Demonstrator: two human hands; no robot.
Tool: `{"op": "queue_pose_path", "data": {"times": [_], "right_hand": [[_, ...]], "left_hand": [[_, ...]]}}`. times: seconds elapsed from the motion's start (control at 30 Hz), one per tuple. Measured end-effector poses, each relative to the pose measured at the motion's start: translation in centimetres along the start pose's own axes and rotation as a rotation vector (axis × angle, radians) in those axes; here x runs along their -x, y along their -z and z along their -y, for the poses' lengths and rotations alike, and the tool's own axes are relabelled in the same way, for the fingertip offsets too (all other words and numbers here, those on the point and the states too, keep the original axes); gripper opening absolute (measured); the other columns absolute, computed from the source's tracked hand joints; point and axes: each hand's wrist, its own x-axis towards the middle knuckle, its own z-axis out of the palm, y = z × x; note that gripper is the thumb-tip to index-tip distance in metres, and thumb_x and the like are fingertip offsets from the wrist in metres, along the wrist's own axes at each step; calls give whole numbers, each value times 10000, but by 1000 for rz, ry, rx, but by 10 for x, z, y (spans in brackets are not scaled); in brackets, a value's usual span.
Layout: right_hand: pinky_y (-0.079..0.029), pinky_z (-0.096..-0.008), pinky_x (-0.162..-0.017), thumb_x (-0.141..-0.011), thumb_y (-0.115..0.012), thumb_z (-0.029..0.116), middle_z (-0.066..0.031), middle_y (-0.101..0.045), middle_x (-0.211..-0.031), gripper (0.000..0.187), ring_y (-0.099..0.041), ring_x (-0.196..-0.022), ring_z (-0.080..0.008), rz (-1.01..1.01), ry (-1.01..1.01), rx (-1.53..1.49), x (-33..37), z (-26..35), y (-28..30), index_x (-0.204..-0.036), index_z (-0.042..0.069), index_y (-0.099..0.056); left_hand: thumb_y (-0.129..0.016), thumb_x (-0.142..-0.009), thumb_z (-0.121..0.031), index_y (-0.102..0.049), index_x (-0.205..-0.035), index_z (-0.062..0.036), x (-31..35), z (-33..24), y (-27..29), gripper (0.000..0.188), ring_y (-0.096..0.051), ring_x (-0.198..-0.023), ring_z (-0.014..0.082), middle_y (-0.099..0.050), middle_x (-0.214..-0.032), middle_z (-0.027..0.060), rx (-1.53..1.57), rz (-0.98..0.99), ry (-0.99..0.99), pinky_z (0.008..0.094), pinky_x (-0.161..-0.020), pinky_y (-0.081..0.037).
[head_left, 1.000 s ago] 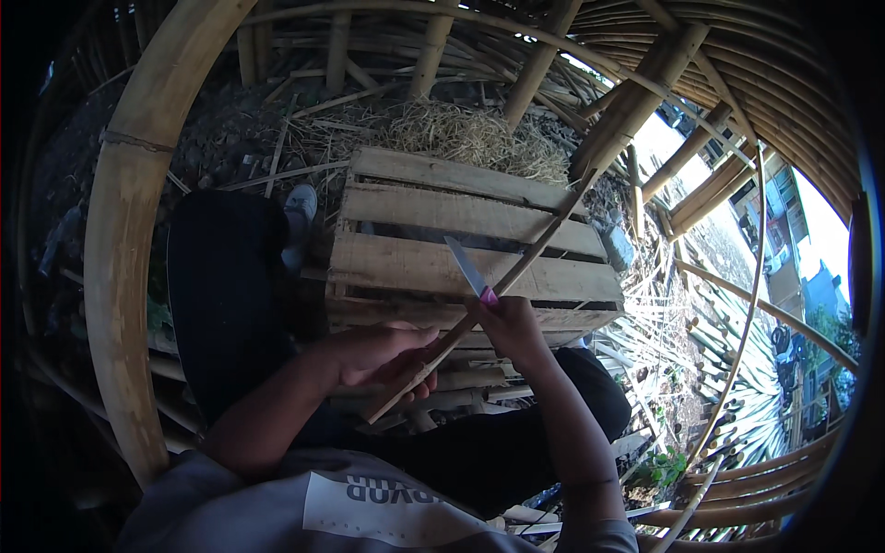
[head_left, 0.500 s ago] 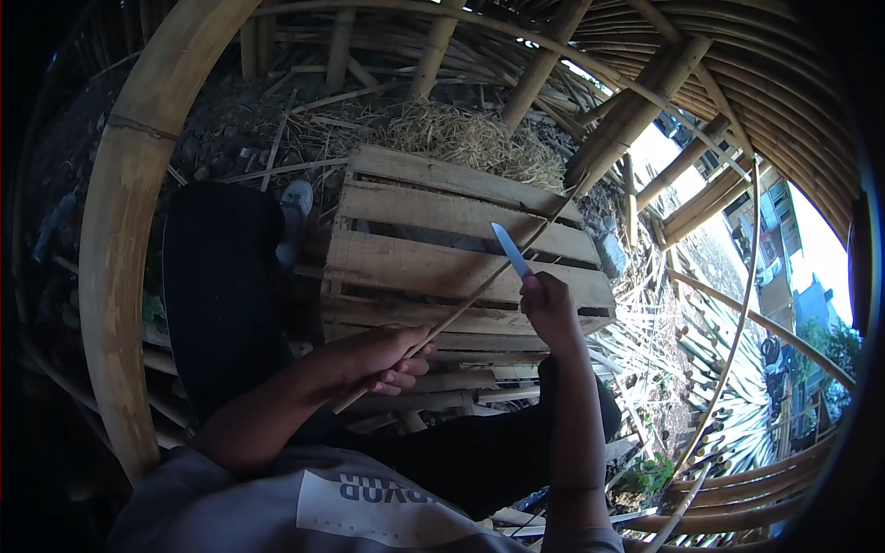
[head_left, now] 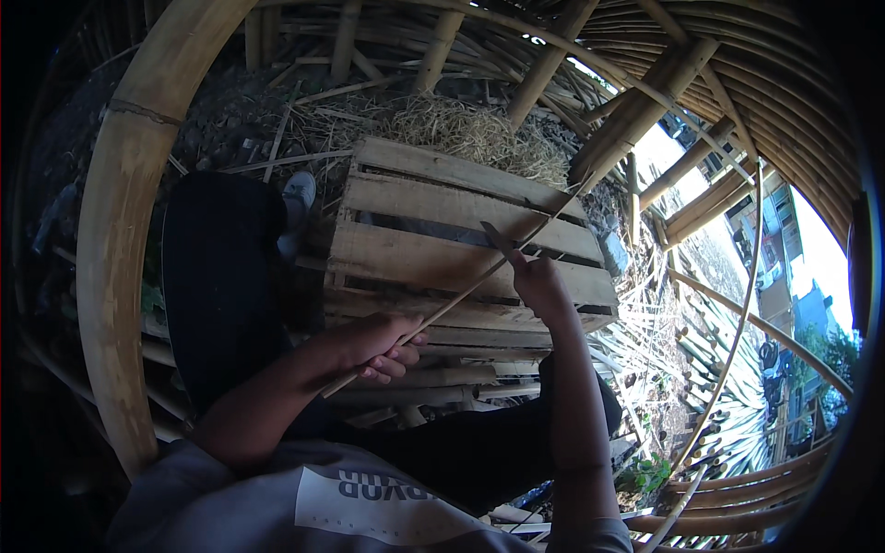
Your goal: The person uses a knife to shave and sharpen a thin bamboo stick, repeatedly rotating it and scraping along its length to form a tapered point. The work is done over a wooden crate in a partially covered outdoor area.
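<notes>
My left hand (head_left: 383,348) is closed round the near end of a long thin bamboo strip (head_left: 464,293). The strip slants away to the upper right, over a slatted wooden crate (head_left: 396,249), toward a thick bamboo post. In my right hand (head_left: 542,288) is the handle of a knife (head_left: 501,241), its blade pointing up and to the left across the strip. The right fingers wrap round the handle and hide most of it. The blade looks dark at this angle, and whether its edge touches the strip I cannot tell.
A thick bamboo pole (head_left: 120,221) curves up on the left. Behind the crate lies a heap of pale shavings (head_left: 489,138), beside a slanting bamboo post (head_left: 636,115). Many cut bamboo strips (head_left: 728,405) spread over the ground at right. My shoe (head_left: 299,190) rests left of the crate.
The knife has turned, its bright blade now dark and shifted slightly left. My right hand moved a little up and left. My left hand, with the strip, shifted slightly left.
</notes>
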Motion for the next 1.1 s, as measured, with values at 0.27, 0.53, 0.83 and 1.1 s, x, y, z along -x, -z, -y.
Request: {"op": "queue_pose_path", "data": {"times": [0.27,0.53,0.83,1.1], "right_hand": [[-494,-428,-472,-1066,-434,492,-194,-592,-578,644,-626,-496,-295,278,-92,-42,27,30,21,-871,-59,-703],[-513,-494,-590,-1055,-469,483,-294,-612,-627,679,-692,-627,-426,161,34,-40,30,32,21,-756,-92,-673],[-521,-500,-643,-1038,-519,456,-317,-615,-676,606,-676,-761,-499,155,87,-26,40,39,4,-783,-66,-689],[-489,-498,-647,-1047,-543,427,-302,-594,-650,597,-665,-625,-391,104,242,-81,63,49,-6,-762,-83,-662]], "left_hand": [[-296,-1109,-391,-438,-1115,-43,0,4,-3,377,-298,-433,13,-335,-649,-65,-82,-28,-23,195,-337,-288],[-297,-1100,-395,-444,-1053,-80,-2,0,-8,351,-291,-439,3,-329,-648,-85,-33,-2,-6,179,-345,-276],[-315,-1080,-391,-424,-962,-141,1,0,-7,297,-285,-440,-8,-328,-644,-94,5,14,-9,173,-342,-258],[-324,-1092,-371,-421,-976,-145,3,-2,-4,272,-261,-406,-23,-302,-595,-114,102,70,-1,158,-333,-253]]}}
